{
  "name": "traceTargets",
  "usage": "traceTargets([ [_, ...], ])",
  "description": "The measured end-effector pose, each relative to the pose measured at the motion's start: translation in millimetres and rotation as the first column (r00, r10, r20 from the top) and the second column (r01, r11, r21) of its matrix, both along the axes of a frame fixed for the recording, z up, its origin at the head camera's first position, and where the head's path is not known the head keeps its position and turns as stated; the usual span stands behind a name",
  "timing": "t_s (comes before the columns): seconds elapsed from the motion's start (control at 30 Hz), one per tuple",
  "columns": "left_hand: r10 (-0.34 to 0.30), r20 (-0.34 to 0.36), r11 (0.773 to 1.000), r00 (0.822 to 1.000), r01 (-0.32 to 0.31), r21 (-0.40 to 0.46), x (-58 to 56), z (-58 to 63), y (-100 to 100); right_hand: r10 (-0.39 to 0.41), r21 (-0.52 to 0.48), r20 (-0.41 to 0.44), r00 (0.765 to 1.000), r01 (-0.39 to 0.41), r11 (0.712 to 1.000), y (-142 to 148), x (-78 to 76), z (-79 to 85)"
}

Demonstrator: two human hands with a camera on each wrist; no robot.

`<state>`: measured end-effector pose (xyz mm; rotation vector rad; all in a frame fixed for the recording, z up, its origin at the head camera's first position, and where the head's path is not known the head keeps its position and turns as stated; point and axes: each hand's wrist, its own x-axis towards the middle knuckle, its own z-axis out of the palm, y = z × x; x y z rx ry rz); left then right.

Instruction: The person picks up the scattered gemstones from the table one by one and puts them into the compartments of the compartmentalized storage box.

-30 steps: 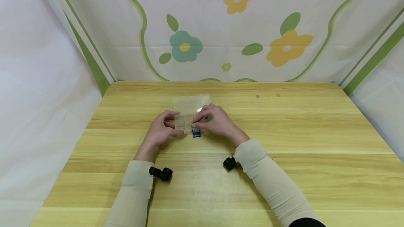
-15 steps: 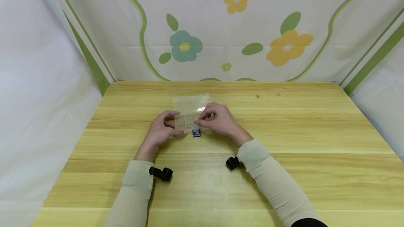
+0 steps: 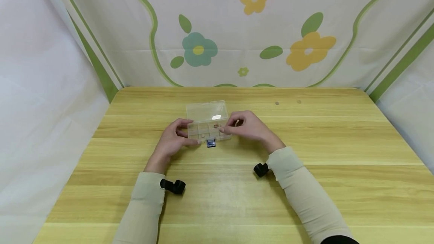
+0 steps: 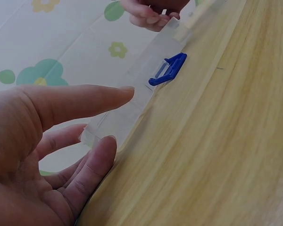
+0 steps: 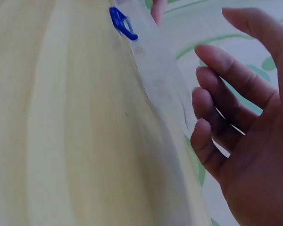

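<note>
A clear plastic compartment box (image 3: 203,126) stands on the table with its lid (image 3: 205,111) raised at the back. Its blue latch (image 3: 211,143) sticks out at the front. My left hand (image 3: 173,138) holds the box's left end, thumb at the front and fingers round the side and back. One small round piece (image 3: 203,136) lies in a front compartment and a darker one (image 3: 216,125) in a back compartment. At the box's right end is my right hand (image 3: 249,125). In the right wrist view its thumb and fingertips (image 5: 205,52) are apart, with nothing between them.
Two small round coin-like pieces, a darker one (image 3: 277,103) and a paler one (image 3: 299,101), lie near the back edge of the wooden table (image 3: 322,199). Behind it hangs a flower-printed cloth (image 3: 230,29).
My right hand has moved from over the box's middle to its right end, its fingers coming apart. The small pieces in the compartments have come into view. The left hand has stayed put.
</note>
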<state>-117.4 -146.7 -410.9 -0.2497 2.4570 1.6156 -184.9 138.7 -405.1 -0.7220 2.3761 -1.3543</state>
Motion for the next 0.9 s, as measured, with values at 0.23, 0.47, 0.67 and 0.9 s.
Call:
traceTargets([
  [0.23, 0.000, 0.000, 1.000, 1.000, 0.000, 0.004, 0.3, 1.3, 1, 0.053, 0.060, 0.042, 0.998, -0.056, 0.997, 16, -4.0, 2.5],
  [0.47, -0.005, 0.012, 1.000, 1.000, 0.005, 0.002, -0.3, 1.0, 2, 0.011, 0.103, 0.042, 0.999, -0.016, 0.995, 33, -7.4, -1.4],
  [0.67, 0.005, 0.023, 1.000, 1.000, -0.005, -0.006, 2.3, 2.2, 0, -0.023, 0.094, 0.053, 0.998, 0.018, 0.995, 43, -11.6, -5.6],
  [0.9, 0.002, 0.031, 1.000, 1.000, -0.002, 0.005, 1.4, 1.8, 3, -0.099, 0.065, 0.025, 0.995, 0.097, 0.993, 58, -13.0, -6.5],
])
